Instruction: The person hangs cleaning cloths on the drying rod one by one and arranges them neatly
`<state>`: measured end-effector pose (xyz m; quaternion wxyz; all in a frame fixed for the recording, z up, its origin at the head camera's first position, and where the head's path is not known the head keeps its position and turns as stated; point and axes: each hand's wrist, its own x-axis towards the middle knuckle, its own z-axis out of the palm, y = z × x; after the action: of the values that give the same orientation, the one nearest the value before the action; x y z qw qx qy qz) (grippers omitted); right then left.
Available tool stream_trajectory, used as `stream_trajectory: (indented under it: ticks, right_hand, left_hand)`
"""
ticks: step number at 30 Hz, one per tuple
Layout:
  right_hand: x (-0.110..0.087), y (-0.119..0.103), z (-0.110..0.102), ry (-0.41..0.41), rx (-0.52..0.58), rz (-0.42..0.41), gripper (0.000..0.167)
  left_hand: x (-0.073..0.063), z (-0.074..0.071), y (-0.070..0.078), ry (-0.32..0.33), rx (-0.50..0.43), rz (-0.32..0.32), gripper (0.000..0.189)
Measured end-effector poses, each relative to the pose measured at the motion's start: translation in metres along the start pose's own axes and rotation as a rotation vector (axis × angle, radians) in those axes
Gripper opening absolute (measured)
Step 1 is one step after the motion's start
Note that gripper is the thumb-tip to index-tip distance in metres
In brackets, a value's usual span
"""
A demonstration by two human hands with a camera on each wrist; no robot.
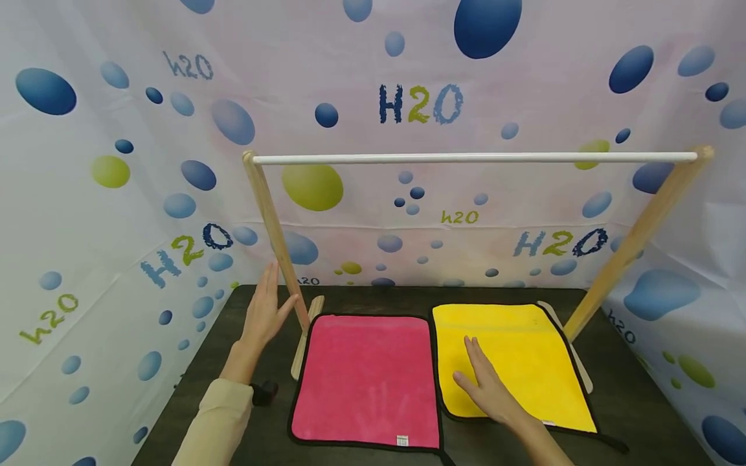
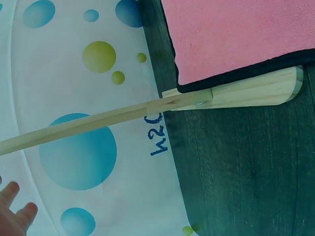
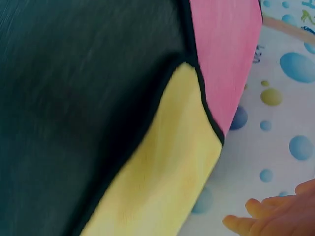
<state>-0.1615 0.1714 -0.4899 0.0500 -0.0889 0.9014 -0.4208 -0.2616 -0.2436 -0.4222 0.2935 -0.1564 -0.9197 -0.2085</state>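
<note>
A pink cloth (image 1: pixel 367 375) with black edging lies flat on the dark table, a small white tag near its front edge. Beside it on the right lies a yellow cloth (image 1: pixel 524 362), also black-edged, its left border meeting the pink one. My left hand (image 1: pixel 265 310), fingers extended, is by the rack's left wooden post (image 1: pixel 274 226); whether it touches the post I cannot tell. Over the yellow cloth is my right hand (image 1: pixel 486 388) with straight fingers, holding nothing. The left hand (image 2: pixel 15 211) and right hand (image 3: pixel 280 214) show only partly in the wrist views.
A rack with a white horizontal bar (image 1: pixel 466 158) and a right wooden post (image 1: pixel 635 246) spans both cloths. Its wooden feet (image 2: pixel 256 88) stand along their outer sides. A bubble-patterned sheet (image 1: pixel 361 259) encloses the dark table (image 1: pixel 262 446) at the back and sides.
</note>
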Motion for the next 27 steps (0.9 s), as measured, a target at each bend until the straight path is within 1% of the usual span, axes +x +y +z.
stream_trajectory:
  ticks: [4,7,14,19,23,27]
  right_hand:
    - [0.0,-0.002,0.016,-0.045,0.124,0.03,0.08]
    - [-0.002,-0.003,0.028,-0.048,0.179,0.042,0.078]
    - [-0.007,-0.004,0.051,-0.058,0.324,0.075,0.07]
    - [-0.012,-0.003,0.062,-0.076,0.341,0.072,0.068]
    - [-0.015,-0.002,0.068,-0.1,0.339,0.083,0.069]
    - [-0.018,-0.001,0.071,-0.098,0.338,0.104,0.068]
  left_hand:
    - [0.008,0.0,0.001,-0.03,-0.035,-0.023,0.081]
    - [0.013,0.0,0.001,-0.038,-0.069,-0.034,0.081]
    - [0.02,0.005,-0.001,-0.018,-0.129,0.0,0.083]
    - [0.023,0.01,-0.007,-0.001,-0.16,-0.001,0.086]
    - [0.025,0.011,-0.009,0.039,-0.187,0.001,0.09]
    - [0.026,0.012,-0.009,0.076,-0.211,0.001,0.091]
